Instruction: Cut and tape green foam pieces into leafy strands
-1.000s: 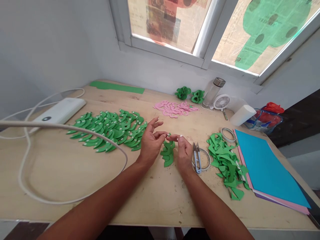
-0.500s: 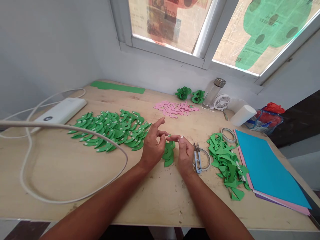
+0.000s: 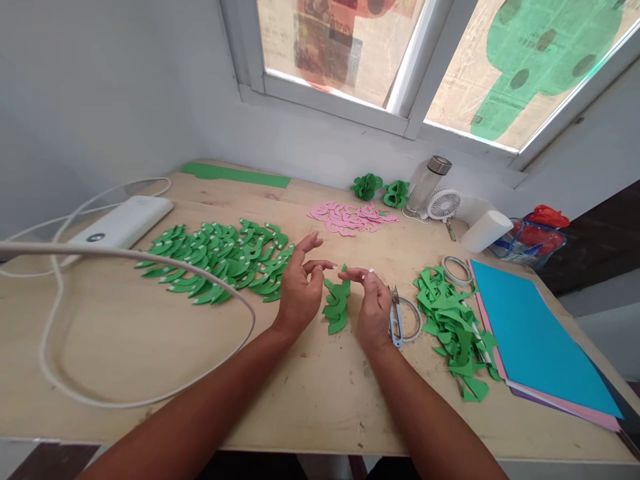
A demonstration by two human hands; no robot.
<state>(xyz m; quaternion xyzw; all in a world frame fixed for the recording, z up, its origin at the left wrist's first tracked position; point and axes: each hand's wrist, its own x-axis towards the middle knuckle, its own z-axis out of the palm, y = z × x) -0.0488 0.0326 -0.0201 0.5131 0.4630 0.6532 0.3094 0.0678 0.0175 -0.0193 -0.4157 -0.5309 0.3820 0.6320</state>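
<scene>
My left hand (image 3: 301, 290) is raised over the table, fingers apart and partly stretched out, with a tiny white bit at one fingertip. Facing it, my right hand (image 3: 374, 303) has its index finger pointing left and the other fingers curled; a small white piece (image 3: 371, 271), looking like tape, shows at its thumb. Between the hands lie several overlapping curved green paper cutouts (image 3: 337, 313). Close beside my right hand are blue-handled thread snips (image 3: 397, 320), lying over a tape roll (image 3: 416, 320). A spread of green cutouts with white tabs (image 3: 215, 260) lies left of my left hand.
Green paper scraps (image 3: 457, 327), another tape roll (image 3: 457, 270) and stacked coloured sheets (image 3: 535, 333) lie on the right. Pink cutouts (image 3: 350, 219), a bottle (image 3: 427, 183) and a small fan (image 3: 444, 204) are at the back. A white cable (image 3: 150, 402) loops across the left.
My hands have drawn apart, their fingertips no longer meeting. The left has shifted slightly left, uncovering more of the green cutouts between them.
</scene>
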